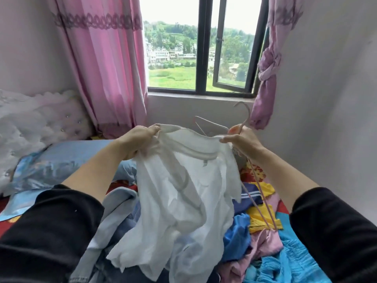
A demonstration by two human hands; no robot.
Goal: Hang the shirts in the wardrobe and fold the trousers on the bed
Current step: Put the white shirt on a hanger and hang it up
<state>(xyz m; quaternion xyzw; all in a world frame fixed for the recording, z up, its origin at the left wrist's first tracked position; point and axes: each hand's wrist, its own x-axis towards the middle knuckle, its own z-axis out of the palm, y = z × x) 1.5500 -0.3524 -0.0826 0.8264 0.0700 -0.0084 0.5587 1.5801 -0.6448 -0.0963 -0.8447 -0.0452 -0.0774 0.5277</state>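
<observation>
Head view: at the near edge of the bed (252,172) a heap of clothes (240,231) is piled, and the white shirt (183,190) is held up above it. One side of the collar is pinched by the left hand (138,139), fingers curled into the cloth. The other side is pressed by the thumb of the right hand (242,141), by which a pink hanger (245,119) is also clasped at its neck. A white hanger (212,123) is seen poking out behind the collar. The collar is best stretched wide so that the hanger's shoulders can be seated evenly. The pink hanger is better laid aside first, lest it snag. The wardrobe is not seen; beyond, only the window (204,48) is shown.
</observation>
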